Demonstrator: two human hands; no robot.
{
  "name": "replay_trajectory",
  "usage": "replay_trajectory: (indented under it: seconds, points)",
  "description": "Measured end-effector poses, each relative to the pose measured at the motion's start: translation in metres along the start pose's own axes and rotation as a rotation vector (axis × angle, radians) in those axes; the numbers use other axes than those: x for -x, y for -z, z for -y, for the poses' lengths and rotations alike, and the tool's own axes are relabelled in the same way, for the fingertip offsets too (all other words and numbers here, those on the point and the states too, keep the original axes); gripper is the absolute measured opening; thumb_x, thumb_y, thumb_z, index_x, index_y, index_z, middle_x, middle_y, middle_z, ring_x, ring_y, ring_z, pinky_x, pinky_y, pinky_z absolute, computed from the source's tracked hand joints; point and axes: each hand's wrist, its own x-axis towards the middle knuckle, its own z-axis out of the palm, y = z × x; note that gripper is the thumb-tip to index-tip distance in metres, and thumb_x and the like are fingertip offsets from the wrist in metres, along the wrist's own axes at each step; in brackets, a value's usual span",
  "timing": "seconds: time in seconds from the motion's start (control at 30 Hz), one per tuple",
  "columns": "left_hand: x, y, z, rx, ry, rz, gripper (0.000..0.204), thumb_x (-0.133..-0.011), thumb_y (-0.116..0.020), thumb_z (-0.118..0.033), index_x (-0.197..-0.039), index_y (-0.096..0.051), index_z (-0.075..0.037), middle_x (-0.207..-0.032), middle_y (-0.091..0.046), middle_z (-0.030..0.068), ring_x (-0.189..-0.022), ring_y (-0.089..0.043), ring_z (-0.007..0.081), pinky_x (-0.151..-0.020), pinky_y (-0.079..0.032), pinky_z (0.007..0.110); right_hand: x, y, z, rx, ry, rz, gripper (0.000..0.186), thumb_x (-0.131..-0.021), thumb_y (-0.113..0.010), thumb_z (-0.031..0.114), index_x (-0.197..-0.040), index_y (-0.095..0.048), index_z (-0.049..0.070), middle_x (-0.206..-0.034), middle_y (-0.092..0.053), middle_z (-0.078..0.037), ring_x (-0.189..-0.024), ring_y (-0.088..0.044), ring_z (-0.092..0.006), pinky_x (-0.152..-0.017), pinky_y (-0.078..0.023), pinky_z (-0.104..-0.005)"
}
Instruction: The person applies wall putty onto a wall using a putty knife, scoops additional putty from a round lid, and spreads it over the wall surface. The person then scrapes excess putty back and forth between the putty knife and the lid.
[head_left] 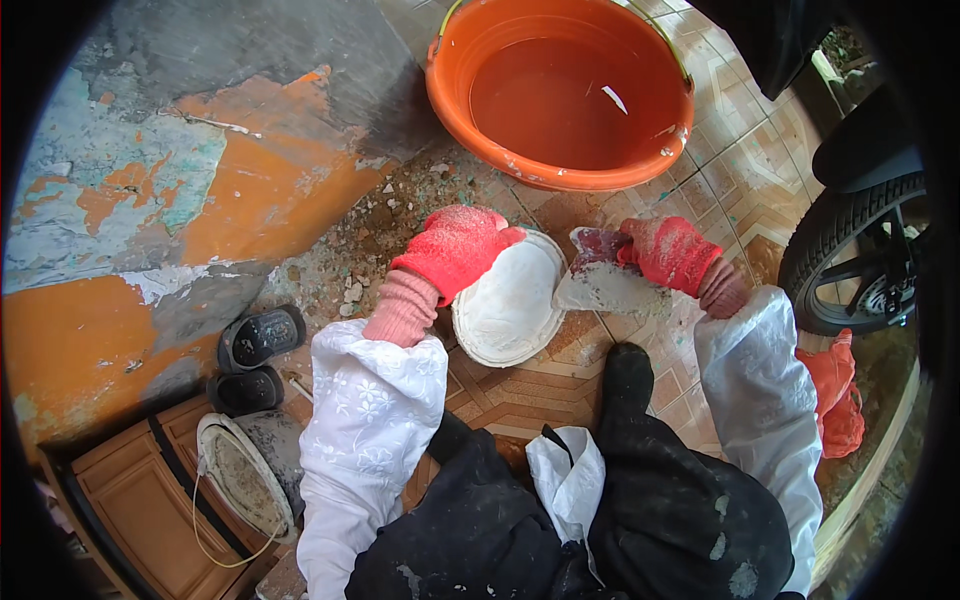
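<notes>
Gripping a shallow white plastic dish (508,300) in head view: left hand (460,248) closed on its left rim, dish's longer axis roughly top to bottom. Right hand (672,252) clenched around a grit-caked broad scraper (608,287), blade leftward at dish's right edge, contact unclear. Orange basin (560,178) beyond both hands.

Orange basin (560,172): cut off by the top edge.
White dish (515,305): covered at upper left by left fingers (506,238).
Scraper (605,288): mostly hidden at the grip by right fingers (643,243).
Motorcycle wheel (812,275): fading into darkness at right.
</notes>
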Motion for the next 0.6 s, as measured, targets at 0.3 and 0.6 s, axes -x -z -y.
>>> replay_trajectory:
  seconds: [0.3, 0.6]
  points:
    - [-0.008, -0.008, -0.007, 0.029, -0.015, -0.03, 0.051, -0.091, -0.04, -0.048, -0.08, -0.063, -0.005, -0.083, -0.064, 0.0177, -0.083, -0.061, 0.0371, -0.074, -0.045, 0.048, -0.001, -0.022, 0.006, 0.138, 0.077, 0.004, 0.027, -0.082, -0.059, 0.026, -0.099, -0.06, 0.005, -0.079, -0.065, -0.018, -0.073, -0.064, -0.0354, -0.062, -0.05, -0.0439]
    - [-0.003, -0.018, -0.001, 0.063, 0.092, -0.023, 0.051, -0.092, -0.04, -0.047, -0.093, -0.066, -0.003, -0.093, -0.065, 0.0188, -0.089, -0.061, 0.0373, -0.079, -0.046, 0.047, 0.006, -0.05, 0.023, -0.113, 0.031, 0.117, 0.031, -0.085, -0.058, 0.029, -0.1, -0.061, 0.002, -0.079, -0.063, -0.021, -0.073, -0.062, -0.0366, -0.062, -0.049, -0.0432]
